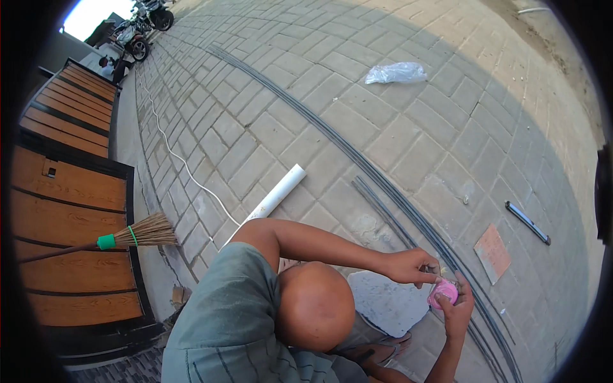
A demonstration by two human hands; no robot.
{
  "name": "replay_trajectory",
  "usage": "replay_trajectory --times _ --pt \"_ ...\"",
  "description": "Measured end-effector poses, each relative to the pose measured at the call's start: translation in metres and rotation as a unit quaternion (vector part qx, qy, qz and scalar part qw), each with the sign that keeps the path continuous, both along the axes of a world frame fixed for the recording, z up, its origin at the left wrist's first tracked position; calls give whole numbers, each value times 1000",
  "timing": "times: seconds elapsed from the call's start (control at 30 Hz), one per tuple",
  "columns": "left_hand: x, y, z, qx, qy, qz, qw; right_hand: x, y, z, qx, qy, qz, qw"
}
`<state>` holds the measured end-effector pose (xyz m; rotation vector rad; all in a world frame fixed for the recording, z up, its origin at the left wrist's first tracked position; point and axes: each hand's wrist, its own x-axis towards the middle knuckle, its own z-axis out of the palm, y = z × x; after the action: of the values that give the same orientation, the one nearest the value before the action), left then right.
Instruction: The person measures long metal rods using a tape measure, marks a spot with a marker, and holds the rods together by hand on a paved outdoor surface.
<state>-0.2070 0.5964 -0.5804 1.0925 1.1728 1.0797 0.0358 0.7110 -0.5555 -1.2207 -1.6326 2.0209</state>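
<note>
A small round pink thing (pixel 445 292), disc-like as a spool or case, sits in my right hand (pixel 458 305), whose thumb and fingers close round it. My left hand (pixel 414 265) reaches across from the left, fingertips pinched together at the pink thing's upper edge; what they pinch is too small to make out. Both hands are above a flat grey slab (pixel 386 300) and beside a bundle of long thin grey rods (pixel 345 143). Two shorter grey rods (pixel 386 214) end near my left hand. My bare knee (pixel 316 306) is bent in front of me.
A white pipe (pixel 278 191) and white cable (pixel 169 140) lie left. To the right are an orange-red flat piece (pixel 492 255) and a slim blue-grey tool (pixel 528 223). A clear plastic bag (pixel 396 73) lies farther off. A broom (pixel 143 233) leans by a wooden gate (pixel 73 185); motorcycles (pixel 137 41) stand beyond.
</note>
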Motion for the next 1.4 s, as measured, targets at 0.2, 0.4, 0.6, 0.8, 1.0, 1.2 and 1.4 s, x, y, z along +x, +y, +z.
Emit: replay_trajectory --times 0.2,0.4,0.6,0.8,1.0,1.2,1.4 --pt "11 -8 -20 -83 -167 68 980 -55 -27 6 366 -71 121 920" --pt "7 -25 -30 -135 -267 55 952 -54 -45 -7 276 -57 163 945" --pt "2 -24 -25 -153 -192 21 969 -43 -49 -8 458 10 243 855" --pt "8 -18 -9 -260 -291 -8 921 -42 -47 0 527 17 215 822" --pt "12 -12 -10 -170 -236 14 957 -31 -44 13 302 -70 260 915" --pt "-109 -30 3 -186 -177 217 942 17 -20 3 237 -158 212 935" --pt "-339 -43 -38 -69 -132 505 850 127 40 5 64 -217 187 956"
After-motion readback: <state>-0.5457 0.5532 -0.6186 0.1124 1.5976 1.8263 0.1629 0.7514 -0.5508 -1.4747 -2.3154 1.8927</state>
